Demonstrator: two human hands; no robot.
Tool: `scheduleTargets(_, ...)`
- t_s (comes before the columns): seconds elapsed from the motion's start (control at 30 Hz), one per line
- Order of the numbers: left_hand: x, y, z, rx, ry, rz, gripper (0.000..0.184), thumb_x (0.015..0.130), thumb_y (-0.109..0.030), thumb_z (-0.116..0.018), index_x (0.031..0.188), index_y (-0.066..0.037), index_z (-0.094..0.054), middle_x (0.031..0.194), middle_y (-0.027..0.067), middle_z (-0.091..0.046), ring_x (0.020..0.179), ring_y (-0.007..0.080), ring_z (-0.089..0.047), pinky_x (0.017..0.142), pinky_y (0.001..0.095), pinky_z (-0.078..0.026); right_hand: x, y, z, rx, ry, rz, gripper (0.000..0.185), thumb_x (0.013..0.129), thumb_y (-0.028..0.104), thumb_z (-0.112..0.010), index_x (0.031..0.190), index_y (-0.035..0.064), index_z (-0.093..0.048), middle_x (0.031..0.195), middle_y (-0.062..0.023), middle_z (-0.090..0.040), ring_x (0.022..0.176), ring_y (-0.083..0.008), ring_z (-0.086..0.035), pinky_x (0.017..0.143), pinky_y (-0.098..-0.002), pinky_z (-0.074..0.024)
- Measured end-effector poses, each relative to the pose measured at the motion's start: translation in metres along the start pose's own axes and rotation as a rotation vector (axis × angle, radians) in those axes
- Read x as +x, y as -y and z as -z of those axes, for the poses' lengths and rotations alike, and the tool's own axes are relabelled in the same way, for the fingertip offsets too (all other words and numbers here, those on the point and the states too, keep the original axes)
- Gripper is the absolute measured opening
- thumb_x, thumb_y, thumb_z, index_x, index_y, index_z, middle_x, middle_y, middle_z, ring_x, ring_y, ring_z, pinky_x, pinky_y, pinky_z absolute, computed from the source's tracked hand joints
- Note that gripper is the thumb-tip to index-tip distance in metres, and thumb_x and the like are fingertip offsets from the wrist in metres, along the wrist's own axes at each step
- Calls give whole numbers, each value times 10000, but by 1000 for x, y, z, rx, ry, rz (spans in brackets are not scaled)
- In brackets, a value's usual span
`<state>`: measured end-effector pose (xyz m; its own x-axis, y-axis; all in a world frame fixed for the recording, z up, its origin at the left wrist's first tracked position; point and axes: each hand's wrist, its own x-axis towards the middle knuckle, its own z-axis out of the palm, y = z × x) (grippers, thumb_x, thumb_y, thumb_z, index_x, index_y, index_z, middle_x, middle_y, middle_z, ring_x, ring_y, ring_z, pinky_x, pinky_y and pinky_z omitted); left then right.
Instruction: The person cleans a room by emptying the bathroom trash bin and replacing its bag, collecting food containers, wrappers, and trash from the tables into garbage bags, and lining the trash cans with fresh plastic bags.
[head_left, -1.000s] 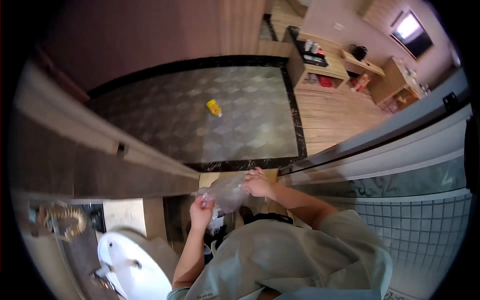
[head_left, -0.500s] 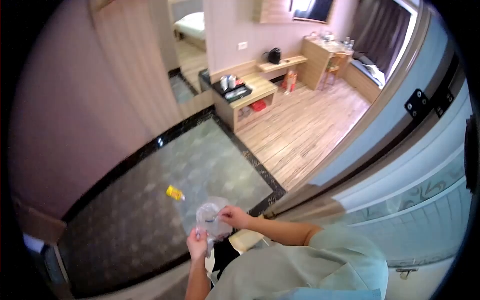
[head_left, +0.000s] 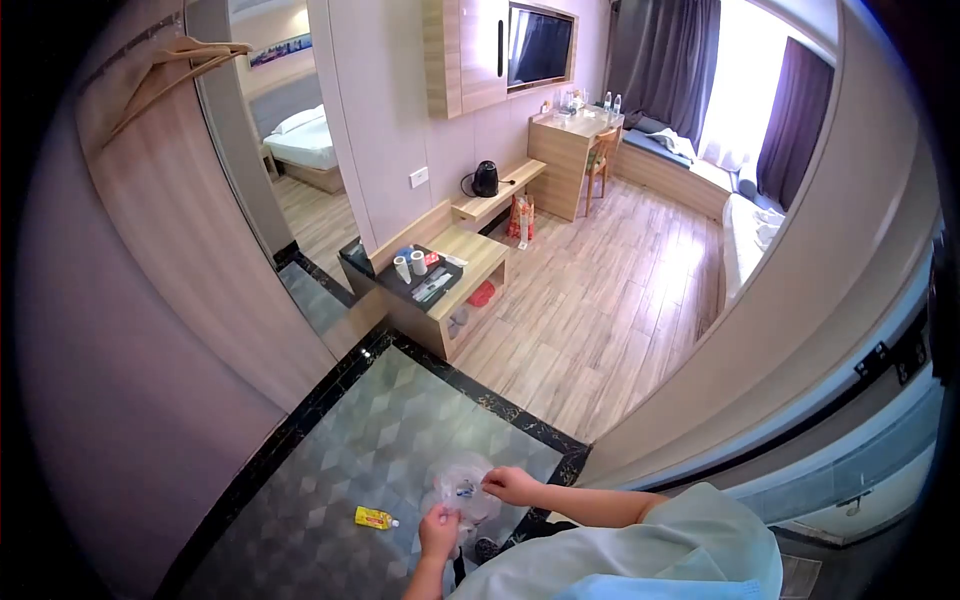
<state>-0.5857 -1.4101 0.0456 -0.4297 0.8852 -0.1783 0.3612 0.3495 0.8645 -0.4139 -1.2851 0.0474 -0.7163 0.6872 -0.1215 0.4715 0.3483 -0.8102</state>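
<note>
A clear plastic bag (head_left: pixel 462 473) hangs in front of me, spread between my two hands. My left hand (head_left: pixel 439 531) is closed, pinching the bag's near left side. On the other side, my right hand (head_left: pixel 511 486) has its fingers drawn together on the bag's right edge. A small blue item (head_left: pixel 465 492) shows in or behind the film, too small to name. Apart from both hands, a yellow bottle (head_left: pixel 374 517) with a pale cap lies on the tiled floor to the left.
Ahead, a low wooden bench (head_left: pixel 462 256) holds a black tray (head_left: pixel 432 287) with cups. A black kettle (head_left: pixel 485 179) stands on a shelf beyond. At the back are a desk (head_left: pixel 570 128) and a chair (head_left: pixel 599 163). A door frame (head_left: pixel 700 400) rises on my right.
My view has tilted up, showing more of the room; hands, bag and bottle sit lower in it. Both hands still grip the bag.
</note>
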Motion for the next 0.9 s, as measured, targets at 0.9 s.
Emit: scheduleTargets(0.9,-351,-62,-8,157,-1083,197,219,722,-171,-691,896,-59,-618,707,66,-611,615,204,-598,544,290,-470,-13,23,-170,-140,855,755,180,688,101,-574,850,25,-591,838,-171,-606,789,-341,-582,716,-385,-468)
